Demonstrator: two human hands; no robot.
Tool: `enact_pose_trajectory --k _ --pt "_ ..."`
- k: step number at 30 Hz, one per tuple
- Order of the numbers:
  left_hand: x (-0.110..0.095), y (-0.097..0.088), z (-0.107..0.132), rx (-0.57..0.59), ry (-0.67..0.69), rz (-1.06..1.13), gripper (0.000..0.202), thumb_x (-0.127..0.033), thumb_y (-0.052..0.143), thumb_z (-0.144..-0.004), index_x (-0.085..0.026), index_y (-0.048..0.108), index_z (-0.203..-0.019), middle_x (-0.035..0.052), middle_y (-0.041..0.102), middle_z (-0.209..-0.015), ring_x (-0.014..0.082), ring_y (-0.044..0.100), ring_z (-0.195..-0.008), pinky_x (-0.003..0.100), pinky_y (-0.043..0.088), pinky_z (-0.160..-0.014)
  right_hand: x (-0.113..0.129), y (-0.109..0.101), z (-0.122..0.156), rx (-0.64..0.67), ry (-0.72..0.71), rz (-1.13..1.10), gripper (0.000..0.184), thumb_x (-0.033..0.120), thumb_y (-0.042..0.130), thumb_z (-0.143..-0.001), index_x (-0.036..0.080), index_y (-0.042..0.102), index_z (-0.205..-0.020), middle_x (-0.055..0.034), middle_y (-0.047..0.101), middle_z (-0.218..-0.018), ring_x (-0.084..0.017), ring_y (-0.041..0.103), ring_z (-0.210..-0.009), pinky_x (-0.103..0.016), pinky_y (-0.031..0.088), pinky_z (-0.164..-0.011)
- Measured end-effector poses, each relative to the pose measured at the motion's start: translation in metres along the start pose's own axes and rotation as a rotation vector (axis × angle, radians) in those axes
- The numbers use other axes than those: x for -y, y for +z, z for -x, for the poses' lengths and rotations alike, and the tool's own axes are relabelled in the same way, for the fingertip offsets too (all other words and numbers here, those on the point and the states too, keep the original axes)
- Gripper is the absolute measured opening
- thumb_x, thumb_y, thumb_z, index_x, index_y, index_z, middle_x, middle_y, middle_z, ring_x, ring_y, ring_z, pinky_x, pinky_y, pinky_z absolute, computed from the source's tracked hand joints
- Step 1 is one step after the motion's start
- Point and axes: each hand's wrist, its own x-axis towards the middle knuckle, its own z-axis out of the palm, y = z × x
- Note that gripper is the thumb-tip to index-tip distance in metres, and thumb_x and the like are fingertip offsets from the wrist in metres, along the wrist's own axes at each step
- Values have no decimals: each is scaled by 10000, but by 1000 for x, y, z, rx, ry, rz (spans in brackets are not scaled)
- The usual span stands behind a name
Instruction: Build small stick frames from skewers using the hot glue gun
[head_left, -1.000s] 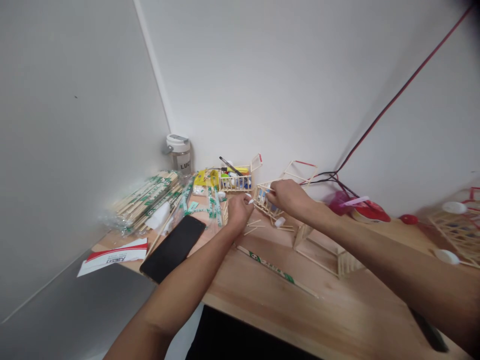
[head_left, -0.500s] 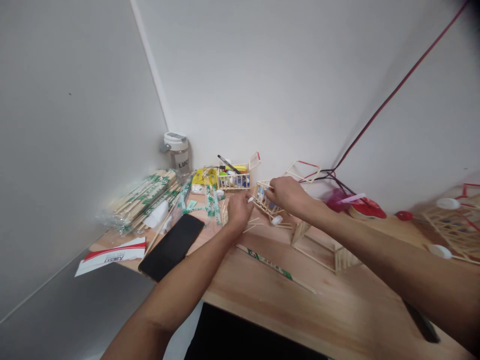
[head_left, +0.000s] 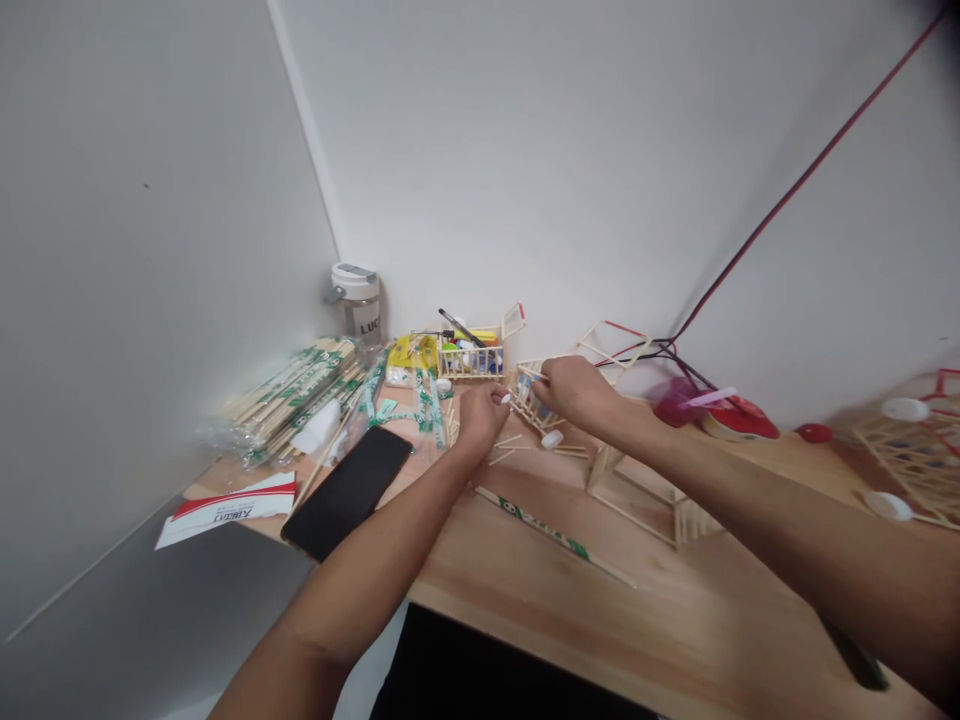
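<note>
My left hand [head_left: 481, 415] is closed, with its fingertips on a small white cap [head_left: 505, 399] at the near left corner of a small cart made of wooden sticks [head_left: 529, 402]. My right hand [head_left: 576, 388] is closed on the cart's upper right side and hides part of it. Another white cap [head_left: 552, 439] sits like a wheel at the cart's near end. Several short cut sticks [head_left: 508, 448] lie just in front of the cart. A stick-built box [head_left: 469, 362] filled with small coloured items and a pen stands behind my left hand.
A black phone [head_left: 349, 492], bundled wrapped chopsticks [head_left: 289, 400] and a lidded bottle [head_left: 358, 305] are on the left. A wrapped chopstick [head_left: 555, 535] lies in front. Rightward are a stick frame [head_left: 634, 505], cables [head_left: 664, 348] and a larger stick model [head_left: 919, 450].
The view has shifted slightly, so everything sits a little further right. Both hands stay at the stick cart in nearly the same pose.
</note>
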Motion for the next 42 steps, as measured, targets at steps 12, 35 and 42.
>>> enact_pose_trajectory --k 12,35,42 --pt "-3 -1 2 9 44 -134 209 -148 584 -739 -128 744 -872 67 723 -776 184 648 -744 255 455 -714 -12 9 -3 -16 -20 7 361 295 438 -870 73 700 -984 -209 699 -993 -258 654 -950 -293 441 -771" --pt "-8 6 6 -72 14 -381 219 -243 495 -850 -154 687 -906 114 694 -881 223 614 -831 295 401 -746 5 -8 14 0 15 -63 339 225 424 -887 65 696 -1012 -214 692 -1022 -253 656 -957 -289 447 -779" --pt "-10 6 8 -69 21 -386 223 -270 490 -861 -164 681 -905 109 695 -878 226 612 -830 301 406 -737 2 -8 14 11 34 -62 337 231 436 -883 55 699 -997 -219 691 -1021 -260 651 -977 -286 446 -789"
